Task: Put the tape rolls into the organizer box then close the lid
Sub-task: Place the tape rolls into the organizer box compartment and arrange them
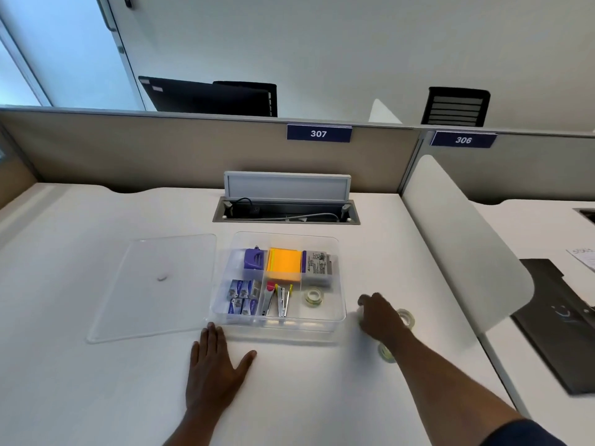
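Setting: a white office desk [96,397] seen from above, with a beige partition behind it.
Organizer box: a clear plastic box with divided compartments [342,304] sits at the middle of the desk, open at the top.
Box contents: one clear tape roll [313,297] lies in the near-right compartment; orange sticky notes [284,264], small blue staple boxes [242,297] and other stationery fill the rest.
Lid: a flat clear plastic lid [151,288] lies on the desk just left of the box, its edge beside the box wall.
Left hand: the left hand [214,371] rests flat on the desk, fingers spread, fingertips near the box's front-left corner; it holds nothing.
Right hand: the right hand [380,317] is curled down over a roll just right of the box; whether the fingers have closed on it, I cannot tell.
Loose rolls: two more clear tape rolls lie on the desk, one behind the hand [406,317] and one by the wrist [386,351], partly hidden.
Step in hand: picking up a roll, by my reading; the task looks early.
Next move: lift the roll over the box's right wall, set it into the compartment beside the first.
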The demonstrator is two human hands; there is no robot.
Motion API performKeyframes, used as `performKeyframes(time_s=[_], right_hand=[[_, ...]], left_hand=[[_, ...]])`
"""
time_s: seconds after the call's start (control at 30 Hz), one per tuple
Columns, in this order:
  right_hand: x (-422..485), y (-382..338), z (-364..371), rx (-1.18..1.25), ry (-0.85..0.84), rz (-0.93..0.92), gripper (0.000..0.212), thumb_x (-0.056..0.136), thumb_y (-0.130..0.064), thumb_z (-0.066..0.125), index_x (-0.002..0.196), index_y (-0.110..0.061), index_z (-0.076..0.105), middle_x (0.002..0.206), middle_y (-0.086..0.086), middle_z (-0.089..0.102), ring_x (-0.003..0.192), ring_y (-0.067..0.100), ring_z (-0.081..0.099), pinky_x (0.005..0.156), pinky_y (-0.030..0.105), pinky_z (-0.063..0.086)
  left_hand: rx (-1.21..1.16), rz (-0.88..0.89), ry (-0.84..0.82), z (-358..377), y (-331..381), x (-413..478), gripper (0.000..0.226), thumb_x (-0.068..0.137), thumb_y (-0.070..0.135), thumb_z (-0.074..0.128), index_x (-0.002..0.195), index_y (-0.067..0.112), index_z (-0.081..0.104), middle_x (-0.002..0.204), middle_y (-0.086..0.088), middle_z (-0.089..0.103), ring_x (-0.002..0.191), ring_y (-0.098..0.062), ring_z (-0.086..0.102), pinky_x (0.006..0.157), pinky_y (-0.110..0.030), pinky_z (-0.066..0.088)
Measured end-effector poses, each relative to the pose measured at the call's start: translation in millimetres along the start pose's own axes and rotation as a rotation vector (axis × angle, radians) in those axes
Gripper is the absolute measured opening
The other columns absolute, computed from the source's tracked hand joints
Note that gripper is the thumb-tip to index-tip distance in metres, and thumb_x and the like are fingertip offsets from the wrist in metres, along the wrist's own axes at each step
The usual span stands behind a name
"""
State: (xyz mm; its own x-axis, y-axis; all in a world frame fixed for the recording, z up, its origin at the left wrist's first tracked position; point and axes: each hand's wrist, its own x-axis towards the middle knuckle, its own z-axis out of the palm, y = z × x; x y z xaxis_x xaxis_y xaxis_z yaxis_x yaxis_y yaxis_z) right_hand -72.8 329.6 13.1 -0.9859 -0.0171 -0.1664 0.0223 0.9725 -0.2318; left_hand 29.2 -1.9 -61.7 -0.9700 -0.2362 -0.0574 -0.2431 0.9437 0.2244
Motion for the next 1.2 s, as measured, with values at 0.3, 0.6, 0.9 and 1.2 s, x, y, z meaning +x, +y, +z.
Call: performKeyframes(time_s=[0.3, 0.6, 0.9, 1.2], right_hand=[[27, -60, -45, 0.261, 0.012, -0.106, 0.043, 0.073, -0.013, 0.068, 0.115, -0.008, 0.061, 0.113, 0.019, 0.064, 0.106, 0.033, 0.058, 0.087, 0.030, 0.043], [19, -84, -13, 0.248, -0.118, -0.180, 0.051, 0.080, -0.012, 0.065, 0.130, -0.012, 0.052, 0.127, 0.017, 0.052, 0.122, 0.029, 0.050, 0.105, 0.031, 0.039], [9, -56, -27, 0.225, 0.336, 0.251, 0.035, 0.083, -0.006, 0.050, 0.117, -0.001, 0.053, 0.117, 0.022, 0.053, 0.105, 0.042, 0.055, 0.085, 0.043, 0.049], [-29, -18, 3, 0.161, 0.000, 0.643, 0.038, 0.079, -0.022, 0.053, 0.114, -0.007, 0.051, 0.124, 0.016, 0.050, 0.118, 0.040, 0.050, 0.098, 0.045, 0.045]], left_hand=[[-0.024, 0.007, 0.003, -3, 0, -2, 0.110, 0.074, 0.083, 0.008, 0.146, 0.001, 0.021, 0.157, -0.016, 0.022, 0.145, -0.026, 0.020, 0.120, -0.042, 0.015], [-0.040, 0.018, 0.009, -7, 2, -2, 0.112, 0.073, 0.083, 0.005, 0.146, 0.001, 0.023, 0.156, -0.017, 0.024, 0.145, -0.027, 0.021, 0.119, -0.042, 0.015], [-0.028, 0.014, 0.017, -7, 3, -3, 0.115, 0.070, 0.084, -0.004, 0.146, 0.002, 0.022, 0.157, -0.015, 0.020, 0.146, -0.025, 0.016, 0.120, -0.042, 0.013], [-0.025, 0.013, 0.010, -4, 1, -3, 0.107, 0.074, 0.080, 0.014, 0.146, 0.001, 0.023, 0.156, -0.016, 0.023, 0.145, -0.027, 0.018, 0.119, -0.043, 0.015]])
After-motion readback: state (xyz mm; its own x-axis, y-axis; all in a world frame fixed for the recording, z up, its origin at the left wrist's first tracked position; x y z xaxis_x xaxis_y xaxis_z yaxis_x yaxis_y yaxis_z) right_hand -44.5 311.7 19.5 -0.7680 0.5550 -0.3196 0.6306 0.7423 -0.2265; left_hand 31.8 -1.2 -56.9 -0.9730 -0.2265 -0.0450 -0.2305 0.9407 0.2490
